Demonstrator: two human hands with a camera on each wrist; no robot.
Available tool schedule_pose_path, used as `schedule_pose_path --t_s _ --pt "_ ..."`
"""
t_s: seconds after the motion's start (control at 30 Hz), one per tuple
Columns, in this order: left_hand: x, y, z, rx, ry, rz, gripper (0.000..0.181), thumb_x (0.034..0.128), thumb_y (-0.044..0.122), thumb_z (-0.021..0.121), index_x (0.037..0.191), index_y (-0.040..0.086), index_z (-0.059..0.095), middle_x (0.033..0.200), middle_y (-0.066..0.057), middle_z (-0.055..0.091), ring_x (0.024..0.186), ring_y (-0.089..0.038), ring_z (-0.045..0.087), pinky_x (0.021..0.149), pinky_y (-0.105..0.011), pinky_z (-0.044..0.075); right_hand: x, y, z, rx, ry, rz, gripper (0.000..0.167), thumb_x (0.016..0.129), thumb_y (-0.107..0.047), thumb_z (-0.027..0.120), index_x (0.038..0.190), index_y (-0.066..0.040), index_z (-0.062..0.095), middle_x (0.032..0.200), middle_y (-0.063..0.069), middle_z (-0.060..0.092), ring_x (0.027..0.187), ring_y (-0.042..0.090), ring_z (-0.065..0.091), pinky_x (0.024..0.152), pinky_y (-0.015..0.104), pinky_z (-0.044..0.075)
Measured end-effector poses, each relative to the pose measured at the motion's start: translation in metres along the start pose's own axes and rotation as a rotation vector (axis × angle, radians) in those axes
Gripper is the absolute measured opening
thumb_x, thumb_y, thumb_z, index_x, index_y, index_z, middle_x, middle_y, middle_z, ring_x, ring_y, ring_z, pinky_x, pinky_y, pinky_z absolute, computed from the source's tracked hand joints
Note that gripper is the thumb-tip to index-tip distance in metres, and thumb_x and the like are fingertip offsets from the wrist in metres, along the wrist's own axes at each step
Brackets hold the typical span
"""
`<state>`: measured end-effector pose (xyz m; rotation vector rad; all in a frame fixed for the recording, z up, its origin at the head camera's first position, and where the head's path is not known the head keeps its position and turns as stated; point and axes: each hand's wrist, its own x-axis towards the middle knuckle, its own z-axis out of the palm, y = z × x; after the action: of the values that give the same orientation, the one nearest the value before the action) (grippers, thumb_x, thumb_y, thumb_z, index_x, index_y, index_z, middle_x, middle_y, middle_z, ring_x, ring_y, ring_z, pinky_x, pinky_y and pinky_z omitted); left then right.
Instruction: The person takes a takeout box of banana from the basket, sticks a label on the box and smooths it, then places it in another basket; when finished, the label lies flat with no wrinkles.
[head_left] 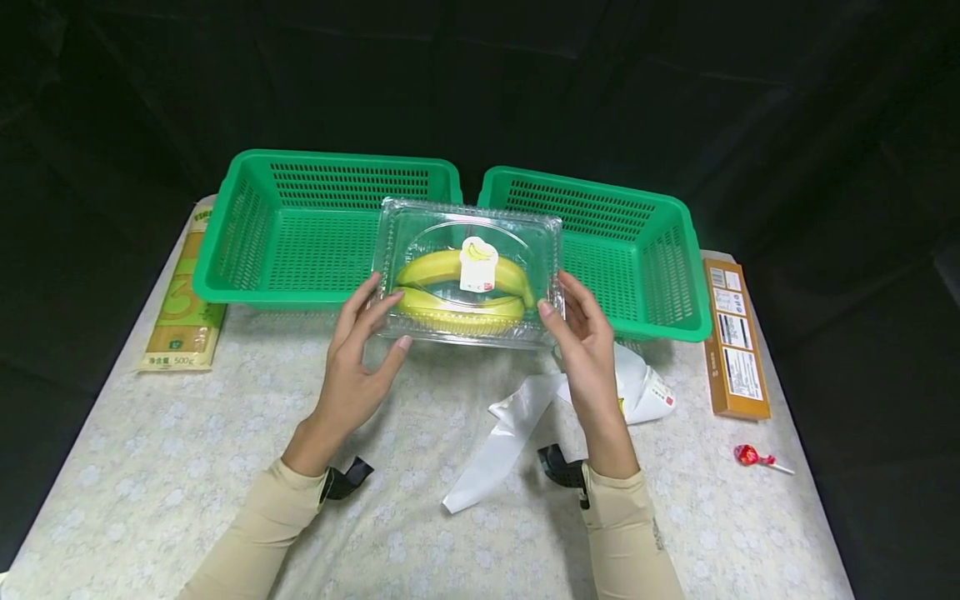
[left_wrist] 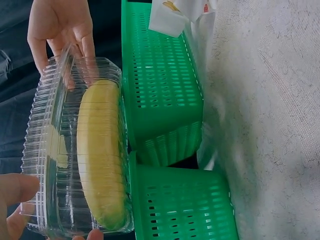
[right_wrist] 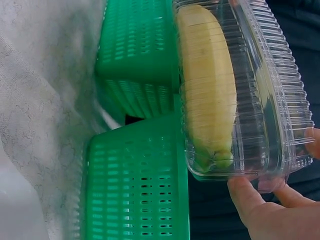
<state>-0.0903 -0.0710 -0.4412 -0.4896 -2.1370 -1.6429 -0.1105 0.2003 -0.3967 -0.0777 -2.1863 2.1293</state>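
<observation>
A clear plastic clamshell box [head_left: 551, 250] with a white label [head_left: 477, 271] on its lid is held up level between both hands. Inside lie yellow bananas [head_left: 461, 315], greenish at the tips. My left hand [head_left: 352, 367] grips the box's left end, thumb near the front corner. On the opposite end, my right hand [head_left: 591, 358] holds with its thumb on the lid edge and other fingers underneath, as the right wrist view shows. The box hangs over the inner ends of two green baskets, partly covering both in the head view.
The left green basket [head_left: 341, 158] and right green basket [head_left: 592, 181] stand side by side at the back. A noodle packet [head_left: 183, 312] lies far left. Right are an orange box [head_left: 735, 337] and a red lollipop [head_left: 747, 455]. White plastic film [head_left: 483, 467] lies in front.
</observation>
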Motion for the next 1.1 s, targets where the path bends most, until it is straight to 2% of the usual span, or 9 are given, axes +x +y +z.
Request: schedule_pose_path --t_s 0.13,0.33,0.43,0.73,1.1 --pt "0.001 0.002 0.001 -0.006 0.005 -0.005 0.05 0.0914 -0.004 0.066 0.14 0.004 0.057 0.164 -0.014 0.029 0.148 -0.033 0.037 0.106 -0.021 0.044 -0.001 -0.002 -0.001 0.002 0.003 0.019 0.053 0.098 -0.018 0.064 0.149 -0.018 0.048 0.153 0.004 0.047 0.15 0.014 0.036 0.126 0.031 0.024" --pt "0.007 0.009 0.008 -0.027 -0.002 -0.032 0.048 0.0919 -0.001 0.068 0.138 0.006 0.059 0.164 -0.009 0.029 0.149 -0.03 0.036 0.106 -0.043 0.046 -0.001 -0.007 -0.007 0.028 0.035 0.035 0.052 0.098 -0.017 0.064 0.148 -0.017 0.048 0.154 0.005 0.047 0.148 0.015 0.038 0.125 0.034 0.028" --pt "0.01 0.013 0.012 -0.029 -0.016 -0.03 0.047 0.092 0.001 0.068 0.138 0.008 0.06 0.164 -0.009 0.029 0.15 -0.028 0.035 0.105 -0.049 0.047 0.0 -0.009 -0.011 0.027 0.06 0.023 0.052 0.099 -0.015 0.063 0.149 -0.015 0.048 0.154 0.006 0.047 0.148 0.014 0.038 0.125 0.034 0.028" --pt "0.012 0.012 0.021 -0.01 -0.051 -0.038 0.047 0.0926 0.002 0.068 0.138 0.01 0.059 0.164 -0.01 0.029 0.15 -0.028 0.035 0.104 -0.05 0.048 0.003 -0.007 -0.019 0.041 0.086 0.004 0.052 0.099 -0.011 0.061 0.149 -0.009 0.047 0.152 0.01 0.048 0.146 0.017 0.04 0.124 0.032 0.029" --pt "0.015 0.009 0.025 -0.021 -0.045 -0.043 0.045 0.0933 0.003 0.067 0.137 0.011 0.061 0.163 -0.008 0.03 0.149 -0.026 0.036 0.104 -0.05 0.049 0.003 -0.003 -0.021 0.028 0.106 -0.022 0.051 0.099 -0.011 0.061 0.148 -0.009 0.048 0.149 0.011 0.05 0.144 0.016 0.043 0.124 0.03 0.028"
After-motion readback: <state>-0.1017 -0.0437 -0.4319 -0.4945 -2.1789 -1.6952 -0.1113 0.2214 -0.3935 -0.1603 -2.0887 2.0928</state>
